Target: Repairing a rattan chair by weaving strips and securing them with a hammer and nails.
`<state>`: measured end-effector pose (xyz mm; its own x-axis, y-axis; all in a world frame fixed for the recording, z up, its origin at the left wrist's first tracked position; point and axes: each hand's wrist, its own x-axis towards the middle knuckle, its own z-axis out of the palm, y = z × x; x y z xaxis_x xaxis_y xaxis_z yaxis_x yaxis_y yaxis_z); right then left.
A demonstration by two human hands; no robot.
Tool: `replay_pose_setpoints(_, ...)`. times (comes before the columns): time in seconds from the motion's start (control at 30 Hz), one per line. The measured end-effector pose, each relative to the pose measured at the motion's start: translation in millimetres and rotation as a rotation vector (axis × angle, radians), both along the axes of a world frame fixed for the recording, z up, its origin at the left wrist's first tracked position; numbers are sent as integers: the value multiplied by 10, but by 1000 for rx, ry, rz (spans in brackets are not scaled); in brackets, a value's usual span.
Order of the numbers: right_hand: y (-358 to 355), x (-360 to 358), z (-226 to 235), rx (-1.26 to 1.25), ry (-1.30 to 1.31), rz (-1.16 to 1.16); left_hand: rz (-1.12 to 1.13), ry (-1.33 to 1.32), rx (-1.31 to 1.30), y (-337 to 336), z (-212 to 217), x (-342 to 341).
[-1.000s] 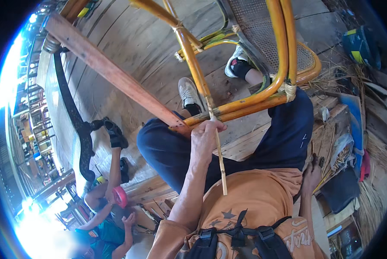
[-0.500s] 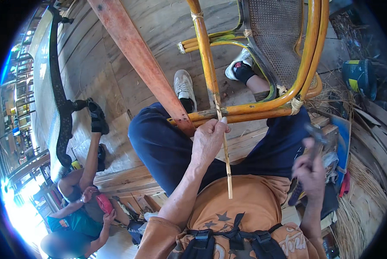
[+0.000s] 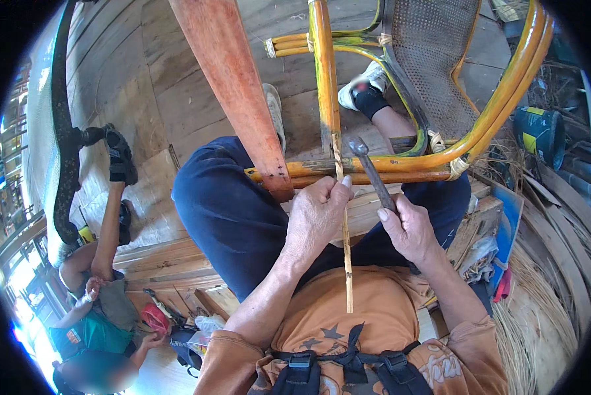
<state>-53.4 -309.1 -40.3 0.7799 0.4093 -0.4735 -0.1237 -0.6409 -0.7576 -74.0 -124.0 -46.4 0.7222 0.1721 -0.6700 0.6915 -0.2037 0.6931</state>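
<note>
My left hand (image 3: 316, 214) pinches a thin pale rattan strip (image 3: 347, 266) with thumb and fingers. The strip's upper end lies across the joint of a yellow-brown rattan chair frame (image 3: 401, 162), and its lower end hangs over my shirt. In my right hand (image 3: 411, 232) is a hammer (image 3: 376, 179), gripped by the handle. Its head is up and left of that hand, close to the strip and the frame joint. Across my lap rest the frame's lower poles. A reddish wooden plank (image 3: 233, 92) meets the frame beside my left hand.
A woven cane panel (image 3: 430, 56) fills the chair at upper right. Beyond it stands a dark bucket (image 3: 539, 137). Loose rattan strands (image 3: 529, 329) lie at lower right. Another person (image 3: 91, 329) sits at lower left, near a dark curved furniture piece (image 3: 63, 145).
My right hand has swung in leftward with the hammer, bringing its head near the strip. My left hand keeps its pinch. The view has shifted somewhat, and the other person's hands have moved.
</note>
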Motion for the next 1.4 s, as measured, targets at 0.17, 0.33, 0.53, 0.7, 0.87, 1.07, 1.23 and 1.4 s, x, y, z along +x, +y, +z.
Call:
replay_pose_setpoints(0.17,79,71,-138,-76,-16,95,36,-6,-42,3,-42,-5)
replay_pose_setpoints(0.33,62,33,9,16,-36,-8,23,-11,-13,-6,11,17)
replay_pose_setpoints(0.53,98,48,-129,-99,-64,69,2,-15,-2,1,-38,-38)
replay_pose_setpoints(0.7,69,41,-13,2,-115,-21,9,-21,-33,-24,-40,-24)
replay_pose_setpoints(0.87,-48,23,-83,22,87,-74,21,-121,16,-8,-101,-58)
replay_pose_setpoints(1.07,-1016,-784,288,250,28,-668,-11,-23,20,14,-49,-55)
replay_pose_setpoints(1.23,-2002,-2126,-302,-448,70,-879,-10,-83,7,-88,-104,-32)
replay_pose_setpoints(1.4,-1732,-2642,-633,-567,171,-820,40,-98,48,23,-94,-90)
